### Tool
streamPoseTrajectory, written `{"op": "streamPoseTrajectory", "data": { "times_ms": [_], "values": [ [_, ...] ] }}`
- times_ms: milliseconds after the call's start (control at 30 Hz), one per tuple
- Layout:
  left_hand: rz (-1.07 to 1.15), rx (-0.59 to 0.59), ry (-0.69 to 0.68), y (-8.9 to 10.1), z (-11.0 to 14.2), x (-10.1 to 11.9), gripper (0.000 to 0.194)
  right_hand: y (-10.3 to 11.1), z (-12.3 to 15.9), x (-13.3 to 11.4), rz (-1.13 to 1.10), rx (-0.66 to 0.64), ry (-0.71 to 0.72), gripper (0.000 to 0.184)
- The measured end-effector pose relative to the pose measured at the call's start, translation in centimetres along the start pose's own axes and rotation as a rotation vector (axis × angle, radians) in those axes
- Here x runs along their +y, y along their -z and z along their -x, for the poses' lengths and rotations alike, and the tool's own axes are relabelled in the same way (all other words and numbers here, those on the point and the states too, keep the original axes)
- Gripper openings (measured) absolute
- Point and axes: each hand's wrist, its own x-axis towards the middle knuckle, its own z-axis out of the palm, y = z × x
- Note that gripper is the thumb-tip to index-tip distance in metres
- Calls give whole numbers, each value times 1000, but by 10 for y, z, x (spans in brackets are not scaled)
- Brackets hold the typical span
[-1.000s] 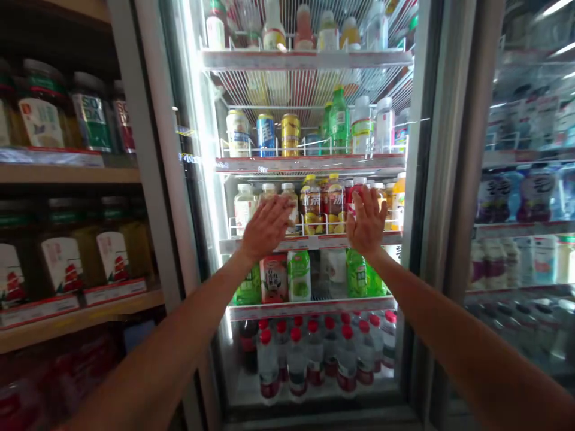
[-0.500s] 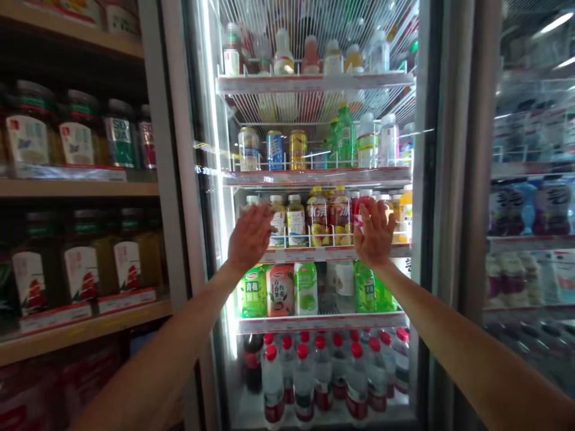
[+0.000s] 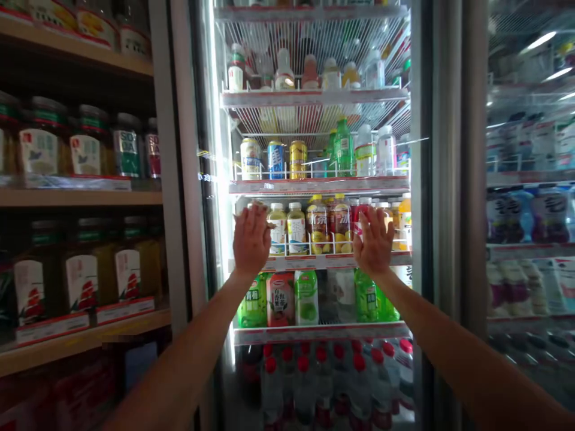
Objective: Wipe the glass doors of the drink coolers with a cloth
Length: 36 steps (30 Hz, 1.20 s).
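Both arms reach forward to the glass door [image 3: 330, 383] of a lit drinks fridge. My left hand [image 3: 251, 242] is raised, its palm against the door and its fingers pointing up. The edges of a thin, crumpled cloth [image 3: 271, 226] stick out from under it; most of the cloth is hidden. My right hand [image 3: 374, 242] lies on the glass with fingers spread and nothing visible in it. Behind the glass, between the hands, stand pale tea bottles [image 3: 296, 227] and brown iced-tea bottles [image 3: 318, 224] with yellow caps.
Inside the fridge are cans [image 3: 275, 160], green cartons [image 3: 306, 298] and red-capped bottles [image 3: 304, 389]. A metal door frame [image 3: 460, 179] runs up the right side, beside another stocked fridge. Wooden shelves [image 3: 85, 197] with jars and bottles stand on the left.
My left hand has turned more upright, its fingers now pointing straight up. The right hand stays in nearly the same place. The view has tilted up slightly, so the shelves appear lower.
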Motion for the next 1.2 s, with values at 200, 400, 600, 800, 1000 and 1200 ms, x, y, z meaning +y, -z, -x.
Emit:
{"op": "streamPoseTrajectory", "data": {
  "times_ms": [200,400,600,800,1000,1200],
  "values": [
    [54,-80,-263,-14,5,48,51,0,1,-4,19,-5,-32,59],
    [59,-82,-144,-13,-8,31,48,2,2,-3,7,-5,-21,57],
    [77,-62,-128,-19,-7,47,49,0,3,-3,-8,1,-29,59],
    [39,-66,-146,-9,1,27,46,1,3,-1,-11,28,1,57],
    [-24,-20,10,-8,3,27,51,-2,3,-4,14,23,-20,57],
    [89,-202,-364,-9,15,54,45,3,6,-9,44,-56,-59,55]
  ]
}}
